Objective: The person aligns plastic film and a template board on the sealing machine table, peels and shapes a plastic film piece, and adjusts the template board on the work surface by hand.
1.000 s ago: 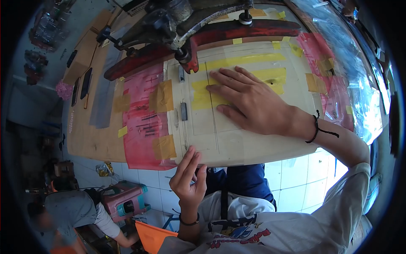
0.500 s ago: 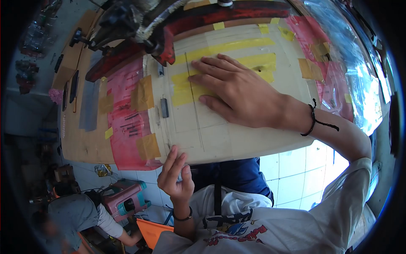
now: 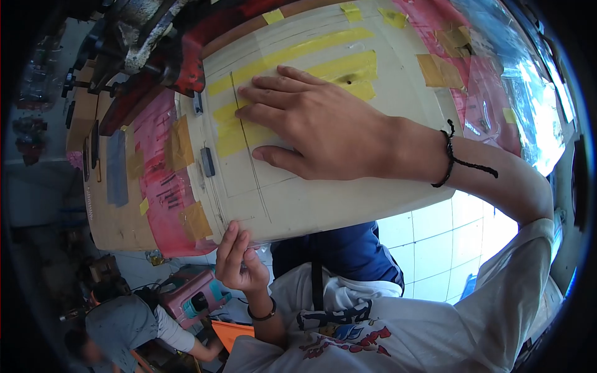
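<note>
My right hand (image 3: 336,130) lies flat, palm down, on a pale sheet (image 3: 323,211) with yellow tape strips (image 3: 298,51). Its fingers point left and are spread, the tips near a long drawn line. A dark cord circles that wrist. Below, at the sheet's lower left edge, is my left hand (image 3: 241,261), its fingers stretched upward and the thumb apart; nothing shows between them. A small dark grey bar (image 3: 208,161) rests on the sheet's left margin, and another (image 3: 198,104) lies above it. Red film (image 3: 163,180) with brown tape adjoins the left side.
A red and black metal clamp frame (image 3: 189,59) stands over the upper left. Clear plastic (image 3: 528,93) covers the right side. At the lower left, another person (image 3: 124,326) bends beside a pink and teal stool (image 3: 193,298) and an orange panel (image 3: 233,332).
The whole view has shifted, so the sheet, the clamp and both my hands appear farther left. My right hand keeps its place on the sheet; my left hand remains at the lower edge.
</note>
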### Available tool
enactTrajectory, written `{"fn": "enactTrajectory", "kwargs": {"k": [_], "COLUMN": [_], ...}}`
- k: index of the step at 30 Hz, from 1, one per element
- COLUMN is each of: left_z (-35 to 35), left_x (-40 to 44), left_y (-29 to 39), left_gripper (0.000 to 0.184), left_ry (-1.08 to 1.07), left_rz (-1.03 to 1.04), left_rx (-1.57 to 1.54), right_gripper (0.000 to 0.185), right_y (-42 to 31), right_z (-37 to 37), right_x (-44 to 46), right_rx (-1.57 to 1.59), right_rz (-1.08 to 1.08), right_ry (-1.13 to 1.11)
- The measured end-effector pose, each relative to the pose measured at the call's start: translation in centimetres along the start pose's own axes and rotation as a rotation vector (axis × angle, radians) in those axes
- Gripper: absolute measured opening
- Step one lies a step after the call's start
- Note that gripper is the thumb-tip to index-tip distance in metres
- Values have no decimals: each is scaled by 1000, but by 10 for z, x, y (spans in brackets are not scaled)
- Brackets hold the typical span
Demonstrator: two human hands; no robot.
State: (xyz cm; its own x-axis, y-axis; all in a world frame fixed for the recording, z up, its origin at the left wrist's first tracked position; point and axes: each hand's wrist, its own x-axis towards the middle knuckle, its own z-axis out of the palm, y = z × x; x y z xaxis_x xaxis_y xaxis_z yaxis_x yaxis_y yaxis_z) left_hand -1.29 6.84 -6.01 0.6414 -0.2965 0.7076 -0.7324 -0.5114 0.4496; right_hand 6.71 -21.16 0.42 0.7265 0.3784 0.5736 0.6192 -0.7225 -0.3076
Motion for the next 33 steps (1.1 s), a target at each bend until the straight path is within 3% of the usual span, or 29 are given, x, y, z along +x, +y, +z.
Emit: {"fn": "enactTrajectory", "kwargs": {"k": [18,21,24,29,33], "left_z": [-3,-5,-4,-4,-6], "left_x": [-6,-3,-4,0,-4], "left_y": [-1,-9,-8,5,0], "left_gripper": [38,38,41,46,45], "left_ry": [22,-32,-24,-19,-11], "left_rz": [-114,65,40,-137,-108], "left_rx": [-145,-65,-55,-40,-81], "right_gripper": [37,36,38,46,50], "right_y": [2,2,1,4,2], "right_z": [0,0,-2,7,2], "right_x": [2,2,3,0,0], "right_rx": [-10,-4,19,-102,-100], "right_rz": [-41,-55,-40,-10,15], "right_ry": [17,10,-34,85,6]}}
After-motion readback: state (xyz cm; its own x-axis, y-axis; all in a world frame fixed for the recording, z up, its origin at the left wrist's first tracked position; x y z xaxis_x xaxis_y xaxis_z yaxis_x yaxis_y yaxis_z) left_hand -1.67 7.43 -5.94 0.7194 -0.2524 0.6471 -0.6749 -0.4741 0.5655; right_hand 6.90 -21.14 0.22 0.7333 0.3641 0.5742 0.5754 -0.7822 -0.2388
